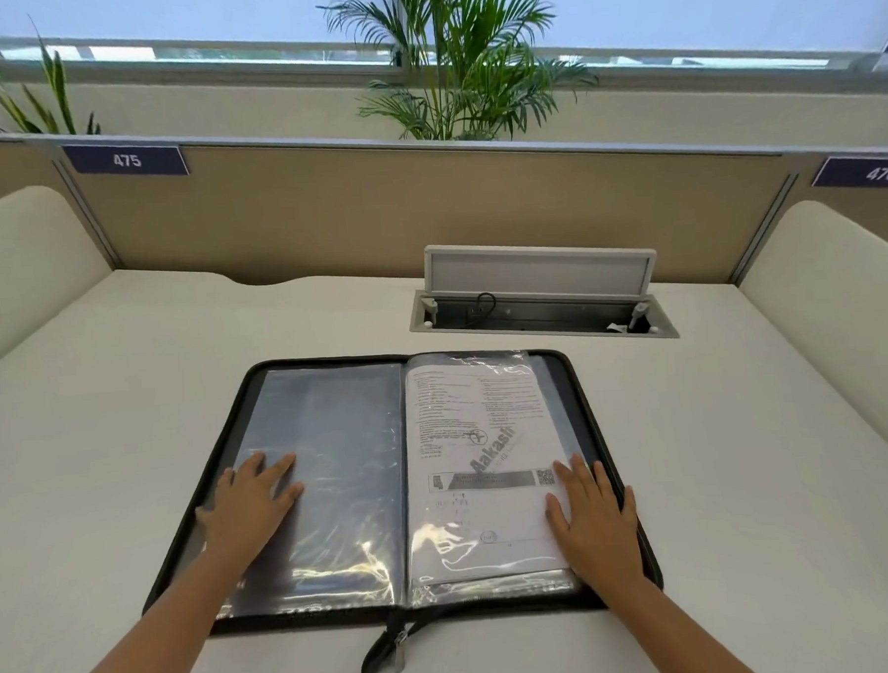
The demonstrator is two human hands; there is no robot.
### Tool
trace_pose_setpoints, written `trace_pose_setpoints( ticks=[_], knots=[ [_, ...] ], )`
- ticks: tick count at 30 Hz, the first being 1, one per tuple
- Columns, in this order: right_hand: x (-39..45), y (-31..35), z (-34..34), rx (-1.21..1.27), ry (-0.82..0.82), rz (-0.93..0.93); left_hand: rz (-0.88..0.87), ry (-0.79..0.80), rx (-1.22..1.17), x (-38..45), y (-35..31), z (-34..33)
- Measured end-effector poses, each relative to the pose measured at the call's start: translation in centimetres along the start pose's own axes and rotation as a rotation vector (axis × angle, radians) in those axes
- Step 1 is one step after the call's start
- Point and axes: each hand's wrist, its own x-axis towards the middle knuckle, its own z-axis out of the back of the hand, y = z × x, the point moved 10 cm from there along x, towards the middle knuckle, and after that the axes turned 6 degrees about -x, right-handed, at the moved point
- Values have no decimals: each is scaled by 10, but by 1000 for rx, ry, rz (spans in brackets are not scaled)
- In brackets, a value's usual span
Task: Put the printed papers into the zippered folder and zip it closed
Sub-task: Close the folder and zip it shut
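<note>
A black zippered folder lies open flat on the white desk, its clear plastic sleeves spread to both sides. The printed papers sit inside the sleeve on the right half. The left half shows an empty dark sleeve. My left hand rests flat on the left sleeve near its outer edge, fingers apart. My right hand lies flat on the lower right corner of the papers' sleeve. The zipper pull and its black tab hang off the folder's near edge at the spine.
An open cable box with a raised lid is set into the desk just behind the folder. Tan partitions with signs 475 and 476 close off the back. White padded dividers stand left and right.
</note>
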Motion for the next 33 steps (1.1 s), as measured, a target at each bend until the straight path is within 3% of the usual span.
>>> trace_pose_setpoints(
  ticks=[3,7,14,18,22,24,28,33],
  knots=[
    [0,1,1,14,-7,4,12,-114,-39,-5,8,17],
    [-1,0,0,17,-10,1,153,-269,-49,-21,33,29],
    [-4,-1,-1,13,-19,-20,357,-273,-292,-16,68,36],
    [-11,-4,-1,-20,-24,-42,352,-215,-585,-4,77,44],
    [-12,-4,1,-38,-13,-55,374,-145,-627,13,78,57],
    [-13,-2,3,-41,-11,-54,399,-163,-758,20,75,68],
    [-14,-3,6,-52,-5,-66,352,-98,-999,25,46,103],
    [-14,-4,8,-24,-7,-69,96,34,-1089,17,-12,146]
  ],
)
